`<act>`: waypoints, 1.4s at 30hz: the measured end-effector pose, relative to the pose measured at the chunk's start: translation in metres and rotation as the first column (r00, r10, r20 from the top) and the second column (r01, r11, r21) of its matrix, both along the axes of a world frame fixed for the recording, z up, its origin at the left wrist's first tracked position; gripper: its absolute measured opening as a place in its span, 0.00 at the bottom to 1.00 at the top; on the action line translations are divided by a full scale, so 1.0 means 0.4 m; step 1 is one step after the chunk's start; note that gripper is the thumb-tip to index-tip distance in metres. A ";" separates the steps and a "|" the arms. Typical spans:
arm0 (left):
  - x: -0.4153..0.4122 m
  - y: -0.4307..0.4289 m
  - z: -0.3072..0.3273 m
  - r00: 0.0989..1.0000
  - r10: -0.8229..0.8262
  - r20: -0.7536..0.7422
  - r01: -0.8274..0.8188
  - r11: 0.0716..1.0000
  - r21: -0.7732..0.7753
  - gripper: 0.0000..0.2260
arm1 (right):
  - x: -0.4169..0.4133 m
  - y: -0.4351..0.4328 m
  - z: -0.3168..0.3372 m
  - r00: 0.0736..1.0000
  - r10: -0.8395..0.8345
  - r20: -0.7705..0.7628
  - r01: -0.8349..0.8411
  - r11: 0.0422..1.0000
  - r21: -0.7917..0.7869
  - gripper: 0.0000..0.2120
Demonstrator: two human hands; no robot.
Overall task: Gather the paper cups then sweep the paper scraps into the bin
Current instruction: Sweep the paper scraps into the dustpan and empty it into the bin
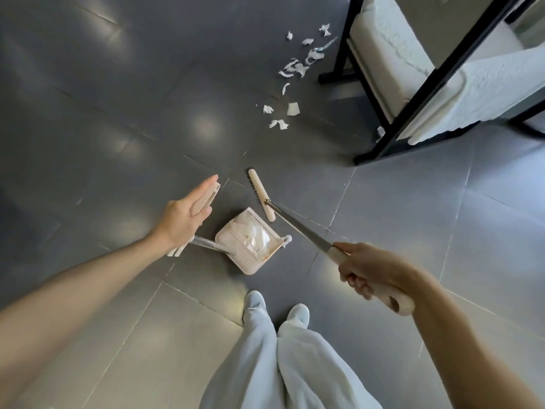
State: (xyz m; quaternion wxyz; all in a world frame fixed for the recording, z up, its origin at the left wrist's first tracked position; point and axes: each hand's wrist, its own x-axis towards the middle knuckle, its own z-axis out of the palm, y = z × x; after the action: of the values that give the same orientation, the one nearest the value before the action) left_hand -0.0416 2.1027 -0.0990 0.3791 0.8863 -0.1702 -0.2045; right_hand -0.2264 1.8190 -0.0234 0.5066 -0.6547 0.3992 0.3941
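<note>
While the right hand (pixel 372 271) grips the broom (pixel 260 192), the dustpan (pixel 246 256) stands at centre.
Left hand (pixel 184 215) fingers (pixel 204 187) lie straight along the dustpan's handle; paper scraps (pixel 295 69) litter the floor (pixel 118 113) at one o'clock.

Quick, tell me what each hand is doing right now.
Left hand: open, straight fingers against the dustpan handle.
Right hand: closed around the broom handle.

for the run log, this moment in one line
right hand grips broom | left hand on dustpan handle | paper scraps on floor
</note>
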 end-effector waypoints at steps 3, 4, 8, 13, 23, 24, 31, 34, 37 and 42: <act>0.001 0.010 0.000 0.999 -0.045 0.012 0.045 0.999 -0.020 0.29 | -0.021 0.005 -0.005 0.999 -0.033 0.011 0.033 0.999 -0.022 0.20; 0.003 0.016 0.001 0.998 -0.060 0.007 0.060 0.998 -0.023 0.30 | -0.026 0.009 -0.010 0.999 -0.041 0.012 0.042 0.999 -0.034 0.20; 0.007 0.044 -0.004 0.992 -0.125 -0.030 0.127 0.990 0.054 0.31 | -0.073 0.044 -0.022 0.994 -0.113 0.009 0.113 0.990 -0.084 0.15; 0.015 0.082 -0.006 0.979 -0.204 -0.024 0.204 0.979 0.003 0.31 | -0.139 0.169 -0.034 0.993 -0.116 0.035 0.120 0.975 -0.189 0.13; 0.051 0.057 -0.014 0.956 -0.290 0.042 0.293 0.952 -0.086 0.28 | -0.115 0.455 -0.104 0.987 -0.157 -0.021 0.156 0.987 -0.050 0.18; 0.057 0.059 -0.016 0.955 -0.296 0.037 0.298 0.950 -0.094 0.28 | -0.112 0.448 -0.092 0.973 -0.230 -0.023 0.230 0.973 -0.012 0.17; 0.112 0.030 -0.019 0.966 -0.247 0.082 0.254 0.962 -0.102 0.27 | -0.079 0.321 0.002 0.942 -0.336 0.008 0.336 0.941 0.043 0.18; 0.172 -0.037 -0.011 0.981 -0.180 0.077 0.188 0.975 -0.114 0.28 | -0.020 0.278 0.009 0.956 -0.286 0.068 0.290 0.956 -0.051 0.20; 0.245 -0.134 0.006 0.985 -0.146 0.088 0.158 0.976 -0.148 0.31 | 0.065 0.206 0.001 0.954 -0.264 0.143 0.284 0.947 -0.150 0.16; 0.391 -0.322 0.027 0.992 -0.091 0.086 0.108 0.969 -0.223 0.32 | 0.229 0.023 -0.050 0.942 -0.246 0.230 0.301 0.921 -0.247 0.16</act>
State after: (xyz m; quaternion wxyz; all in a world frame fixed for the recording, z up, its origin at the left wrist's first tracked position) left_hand 0.1146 1.9738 -0.0884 0.4604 0.8346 -0.2510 -0.1690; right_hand -0.1347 1.8280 -0.0435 0.4963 -0.6921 0.4872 0.1931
